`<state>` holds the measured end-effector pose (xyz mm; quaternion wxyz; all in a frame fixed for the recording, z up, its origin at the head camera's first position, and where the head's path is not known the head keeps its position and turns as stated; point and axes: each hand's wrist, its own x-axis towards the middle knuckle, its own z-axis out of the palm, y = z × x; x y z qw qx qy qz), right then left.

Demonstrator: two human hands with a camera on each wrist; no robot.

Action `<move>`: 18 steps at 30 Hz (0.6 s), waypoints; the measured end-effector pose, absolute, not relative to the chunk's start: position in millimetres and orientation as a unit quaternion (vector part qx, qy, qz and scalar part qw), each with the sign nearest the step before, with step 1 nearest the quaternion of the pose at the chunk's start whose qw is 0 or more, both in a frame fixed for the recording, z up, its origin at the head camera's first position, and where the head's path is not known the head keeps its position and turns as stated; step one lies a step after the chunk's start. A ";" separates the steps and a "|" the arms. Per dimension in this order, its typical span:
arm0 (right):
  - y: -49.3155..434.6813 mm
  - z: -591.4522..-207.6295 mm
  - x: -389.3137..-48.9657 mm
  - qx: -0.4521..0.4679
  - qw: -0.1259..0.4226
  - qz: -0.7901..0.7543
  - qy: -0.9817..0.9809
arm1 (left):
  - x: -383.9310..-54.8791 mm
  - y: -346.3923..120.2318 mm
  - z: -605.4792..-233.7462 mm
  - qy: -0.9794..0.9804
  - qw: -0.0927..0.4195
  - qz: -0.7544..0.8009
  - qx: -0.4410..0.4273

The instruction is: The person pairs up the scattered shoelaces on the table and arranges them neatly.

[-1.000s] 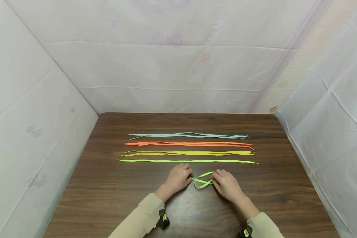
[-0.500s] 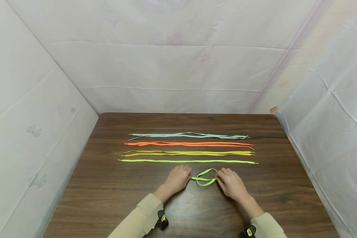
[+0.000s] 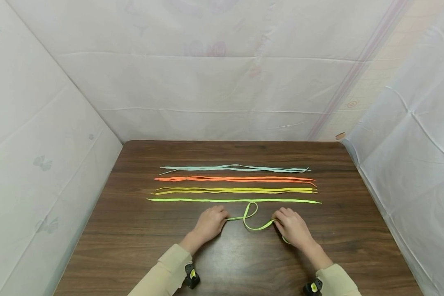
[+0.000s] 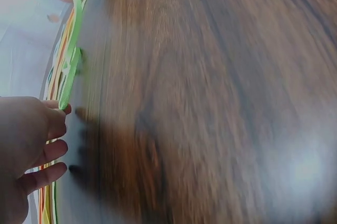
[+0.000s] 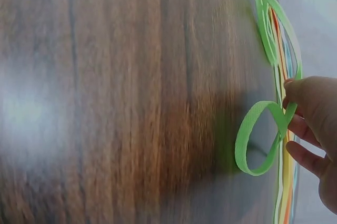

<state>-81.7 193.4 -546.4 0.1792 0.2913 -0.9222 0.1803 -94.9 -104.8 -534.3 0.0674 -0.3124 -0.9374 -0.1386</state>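
A bright green flat shoelace (image 3: 257, 228) runs between the two hands near the middle of the table, with one loop curling up between them. Its one end is pinched between thumb and fingers of the left hand (image 3: 209, 224). Farther along, the right hand (image 3: 293, 228) pinches the lace too, and in the right wrist view a second loop of the green shoelace (image 5: 243, 142) hangs below those fingers. Just beyond the hands, another green shoelace (image 3: 233, 200) lies straight across the table.
Behind the straight green lace lie yellow shoelaces (image 3: 237, 190), orange shoelaces (image 3: 229, 179) and light blue shoelaces (image 3: 222, 167) in parallel rows. The brown wooden table (image 3: 140, 259) is bounded by white cloth (image 3: 222, 90) at the back and both sides.
The left hand has moved left and the right hand slightly right, drawing the green shoelace out between them. The tangled loops have opened into a single loop.
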 end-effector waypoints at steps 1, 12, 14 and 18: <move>194.8 -546.4 -81.8 0.291 0.179 0.180 -0.923 | -94.5 -107.7 -534.0 -0.939 0.069 -0.139 -0.308; 205.7 -547.4 -83.2 0.284 0.178 0.179 -0.925 | -91.9 -135.2 -526.2 -0.949 0.063 -0.159 -0.264; 206.7 -546.7 -83.6 0.283 0.177 0.179 -0.926 | -91.3 -139.7 -525.1 -0.950 0.063 -0.161 -0.259; 210.1 -545.9 -84.2 0.277 0.181 0.180 -0.926 | -90.7 -150.2 -525.5 -0.956 0.062 -0.157 -0.242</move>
